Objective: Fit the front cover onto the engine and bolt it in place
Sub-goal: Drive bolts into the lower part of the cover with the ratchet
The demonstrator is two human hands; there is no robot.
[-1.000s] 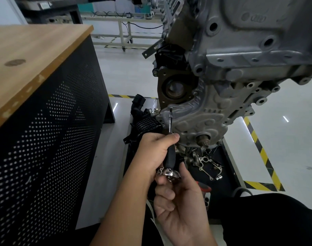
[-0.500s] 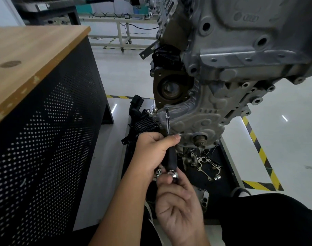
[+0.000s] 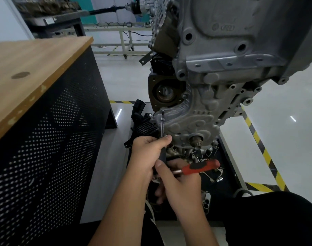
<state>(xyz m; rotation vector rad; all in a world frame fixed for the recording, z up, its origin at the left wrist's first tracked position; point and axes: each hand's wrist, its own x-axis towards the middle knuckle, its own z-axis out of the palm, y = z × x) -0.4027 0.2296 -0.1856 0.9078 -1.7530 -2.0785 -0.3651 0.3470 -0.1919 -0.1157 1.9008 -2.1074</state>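
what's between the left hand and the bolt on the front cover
In the head view, the thin metal extension bar runs from the left hand up to the bolt on the front cover.

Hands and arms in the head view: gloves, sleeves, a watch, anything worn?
Nothing worn that shows. The left hand and right hand are bare, without gloves, rings or a watch in view. Both forearms are uncovered down to the bottom edge of the picture, so no sleeve shows. Dark clothing fills the lower right corner.
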